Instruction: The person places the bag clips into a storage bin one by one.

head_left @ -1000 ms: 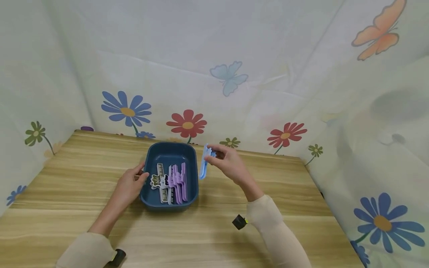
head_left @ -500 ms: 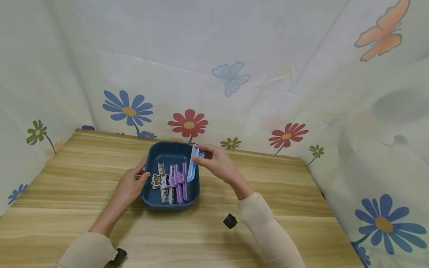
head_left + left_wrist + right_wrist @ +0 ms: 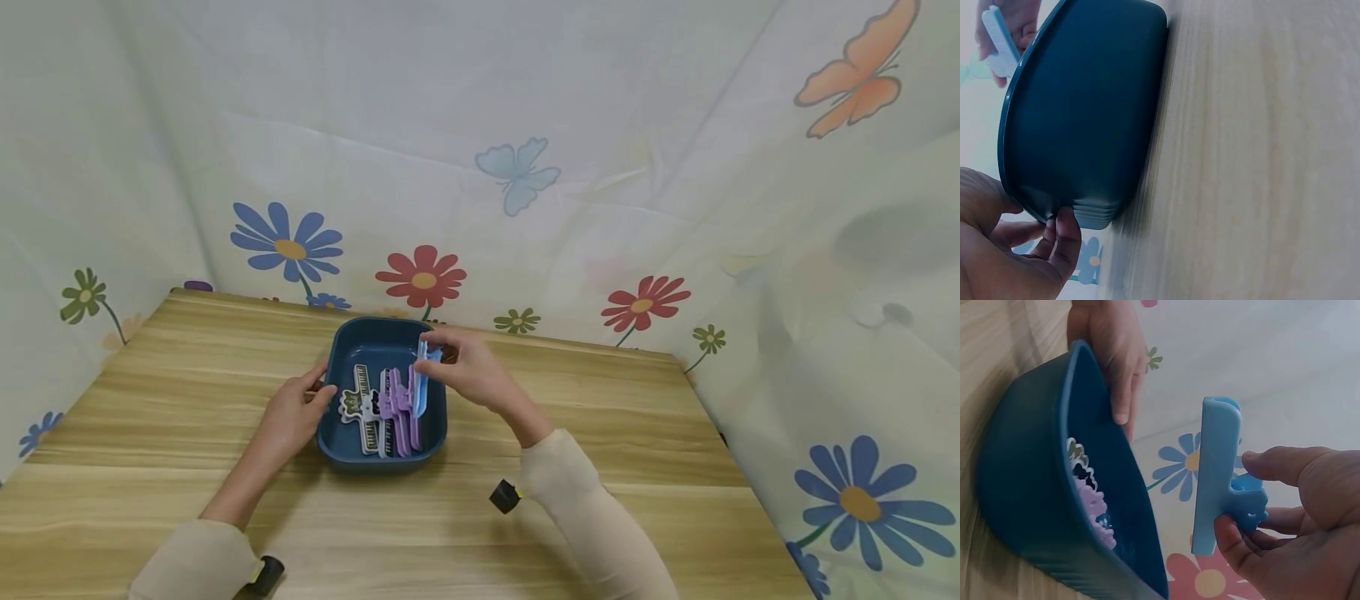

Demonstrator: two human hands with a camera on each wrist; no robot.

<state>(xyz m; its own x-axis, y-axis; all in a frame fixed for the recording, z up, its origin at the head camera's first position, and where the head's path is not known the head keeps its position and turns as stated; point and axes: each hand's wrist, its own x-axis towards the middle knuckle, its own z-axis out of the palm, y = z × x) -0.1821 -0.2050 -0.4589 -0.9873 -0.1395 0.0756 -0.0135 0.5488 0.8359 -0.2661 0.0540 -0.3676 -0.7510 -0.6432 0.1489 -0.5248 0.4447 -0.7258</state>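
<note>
A dark blue plastic bin (image 3: 382, 354) stands on the table. My left hand (image 3: 291, 412) grips its left rim, thumb over the edge and fingers against the outer wall (image 3: 1088, 112). Between thumb and fingers, my right hand (image 3: 476, 371) pinches a light blue bag clip (image 3: 1217, 469) by its handle. The clip hangs upright over the right side of the bin in the head view. Several more clips lie side by side on the bin floor: purple clips (image 3: 396, 408), and black-and-white clips with a piano-key pattern (image 3: 367, 433). The blue clip partly covers the rightmost purple one.
The wood-grain table (image 3: 480, 533) runs around the bin on all sides. Behind it hangs a white cloth (image 3: 630, 108) printed with flowers and butterflies. Black wrist cameras (image 3: 506, 497) are worn at both sleeves.
My right hand has carried the blue clip leftward, from outside the bin's right rim to over its inside, and slightly lower. The left hand has kept its hold on the rim.
</note>
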